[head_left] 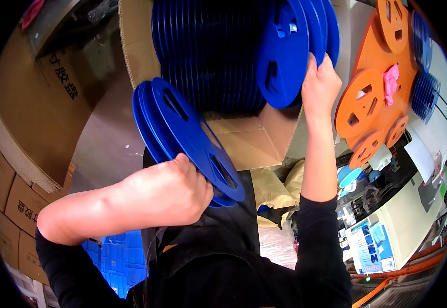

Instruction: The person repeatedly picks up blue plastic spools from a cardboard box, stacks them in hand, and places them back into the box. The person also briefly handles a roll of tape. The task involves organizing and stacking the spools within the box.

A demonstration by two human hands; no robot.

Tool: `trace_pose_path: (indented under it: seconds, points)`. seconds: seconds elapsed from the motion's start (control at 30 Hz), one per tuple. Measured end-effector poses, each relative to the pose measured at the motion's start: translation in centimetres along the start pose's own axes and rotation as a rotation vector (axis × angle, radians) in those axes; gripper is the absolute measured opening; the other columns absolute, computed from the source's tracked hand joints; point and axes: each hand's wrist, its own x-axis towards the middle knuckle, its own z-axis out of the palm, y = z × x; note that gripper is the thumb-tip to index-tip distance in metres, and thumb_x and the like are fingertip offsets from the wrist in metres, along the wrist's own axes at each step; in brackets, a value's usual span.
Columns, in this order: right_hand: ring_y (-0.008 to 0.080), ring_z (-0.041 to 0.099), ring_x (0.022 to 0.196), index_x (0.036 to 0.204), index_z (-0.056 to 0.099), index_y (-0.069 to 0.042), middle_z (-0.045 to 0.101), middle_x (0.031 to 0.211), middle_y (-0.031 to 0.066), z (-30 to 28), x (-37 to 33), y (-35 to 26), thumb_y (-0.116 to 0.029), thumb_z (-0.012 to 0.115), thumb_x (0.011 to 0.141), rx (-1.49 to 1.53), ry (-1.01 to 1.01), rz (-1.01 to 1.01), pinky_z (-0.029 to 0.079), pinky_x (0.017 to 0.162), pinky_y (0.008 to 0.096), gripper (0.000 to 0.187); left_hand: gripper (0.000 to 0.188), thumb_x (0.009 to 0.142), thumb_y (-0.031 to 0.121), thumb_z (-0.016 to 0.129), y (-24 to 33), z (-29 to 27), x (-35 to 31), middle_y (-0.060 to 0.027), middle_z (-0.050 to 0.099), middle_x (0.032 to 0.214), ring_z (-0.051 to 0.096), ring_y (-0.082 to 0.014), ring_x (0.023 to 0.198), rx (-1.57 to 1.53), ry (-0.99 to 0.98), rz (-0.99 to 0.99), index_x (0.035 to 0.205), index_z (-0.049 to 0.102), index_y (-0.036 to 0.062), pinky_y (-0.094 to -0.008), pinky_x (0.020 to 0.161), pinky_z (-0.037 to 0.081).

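Observation:
My left hand (pixel 177 189) is closed on the lower rim of a few blue plastic reels (pixel 190 131), which tilt in front of my body, outside the box. My right hand (pixel 320 91) grips the edge of another few blue reels (pixel 290 59) at the right side of an open cardboard box (pixel 270 134). Inside the box, a long row of blue reels (pixel 208 84) stands on edge, packed close together. Both sets in my hands have cut-out windows in their flat faces. My fingertips are partly hidden behind the rims.
Brown cartons (pixel 28 203) are stacked at the left. To the right stands an orange machine (pixel 377 51) with orange discs (pixel 359 102) and a pink cloth (pixel 391 82). Beside it hang blue reels (pixel 425 97). A cream-coloured cabinet (pixel 411 220) and yellowish bags (pixel 275 187) are lower right.

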Motion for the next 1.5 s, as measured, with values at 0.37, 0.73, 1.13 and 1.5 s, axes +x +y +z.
trace_pose_path:
  seconds: [0.37, 0.73, 1.13, 1.5]
  points:
    - [0.0302, 0.062, 0.057, 0.087, 0.058, -0.001, 0.060, 0.062, 0.0162, 1.9, -0.9, -0.9, -0.013, 0.058, 0.089, -0.004, 0.080, 0.031, 0.047, 0.056, 0.0374, 0.012, 0.013, 0.063, 0.012, 0.063, 0.5, 1.1, -1.2, -0.0012, 0.049, 0.057, 0.051, -0.0137, 0.054, 0.029, 0.035, -0.104, 0.062, 0.051, 0.0055, -0.0262, 0.054, 0.036]
    - [0.0272, 0.046, 0.128, 0.136, 0.044, -0.002, 0.048, 0.137, 0.0152, -2.4, -12.8, -0.4, -0.033, 0.057, 0.092, 0.632, -0.518, 0.283, 0.037, 0.104, 0.0379, 0.055, 0.013, 0.061, 0.014, 0.062, 1.2, 1.6, -1.0, -0.0023, 0.051, 0.058, 0.052, -0.0157, 0.056, 0.044, 0.040, -0.066, 0.062, 0.053, 0.0045, -0.0270, 0.054, 0.035]
    - [0.0346, 0.054, 0.115, 0.131, 0.048, -0.003, 0.056, 0.125, 0.0174, -7.2, -22.7, -2.5, -0.030, 0.075, 0.072, 0.524, -0.786, 0.183, 0.042, 0.098, 0.0408, 0.069, 0.014, 0.065, 0.015, 0.062, 1.6, -0.1, 5.3, -0.0025, 0.051, 0.053, 0.053, -0.0156, 0.051, 0.007, -0.027, 0.024, 0.063, 0.051, 0.0059, -0.0273, 0.051, 0.036]
    - [0.0259, 0.067, 0.074, 0.096, 0.064, 0.000, 0.068, 0.088, 0.0136, -10.0, -24.2, 2.6, -0.012, 0.069, 0.072, 0.123, -0.316, 0.091, 0.053, 0.071, 0.0329, 0.027, 0.016, 0.073, 0.008, 0.062, -1.4, -1.8, 10.5, -0.0102, 0.064, 0.087, 0.063, -0.0235, 0.081, -0.352, 0.505, 0.043, 0.088, 0.063, 0.0008, -0.0334, 0.077, 0.051]
